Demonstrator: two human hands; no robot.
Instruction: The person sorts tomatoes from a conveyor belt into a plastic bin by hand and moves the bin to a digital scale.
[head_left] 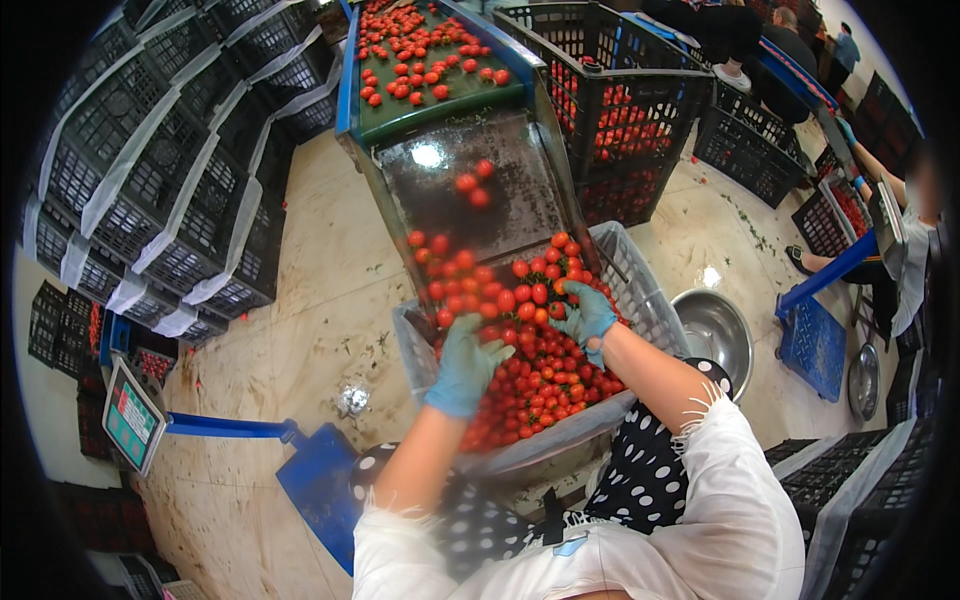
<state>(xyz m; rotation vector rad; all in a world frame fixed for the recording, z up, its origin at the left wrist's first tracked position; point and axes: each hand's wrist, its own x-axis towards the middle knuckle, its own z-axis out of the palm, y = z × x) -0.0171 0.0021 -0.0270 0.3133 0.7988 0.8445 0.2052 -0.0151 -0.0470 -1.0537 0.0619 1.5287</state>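
Left fingers (465, 332) beside blurred red tomatoes (470, 285), exact contact unclear.

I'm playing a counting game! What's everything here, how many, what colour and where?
Cherry tomatoes: too many to count, mostly red, belt, chute and crates
Conveyor belt: one, green, top centre
Metal chute: one, grey, below the belt
Lined crate: one, pale, under the chute
Black crates: many, black, left, right and top
Steel bowls: two, silver, right side
Scales: two, blue, left and right
Other people: several, varied clothes, upper right
Spotted clothing: one, black-and-white, lap
White top: one, white, bottom
Left hand: one, blue-gloved, over tomatoes
Right hand: one, blue-gloved, among tomatoes
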